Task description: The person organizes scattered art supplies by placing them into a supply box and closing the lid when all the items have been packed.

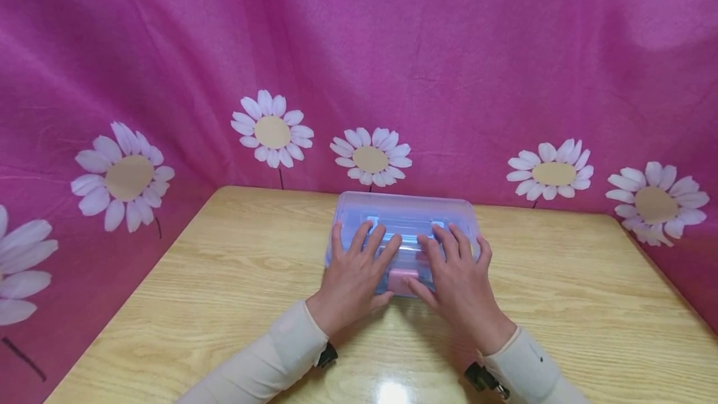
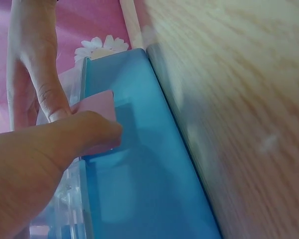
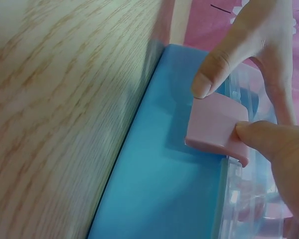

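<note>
A blue plastic box [image 2: 144,184] with a clear lid [image 1: 412,206] lies on the table, a pink latch [image 3: 217,122] on its near side. My left hand [image 1: 350,279] rests on the lid's left half with fingers spread, its thumb touching one edge of the latch. On the right half, my right hand [image 1: 462,282] also lies with spread fingers. Its thumb [image 3: 261,137] touches the latch near the lid's rim. In the right wrist view the latch sits tilted out from the blue wall. The contents show only dimly through the lid.
The box stands near the back of a light wooden table [image 1: 235,267]. A magenta curtain [image 1: 449,67] printed with white daisies hangs behind and along the sides. A black strap [image 1: 481,378] shows at the right wrist.
</note>
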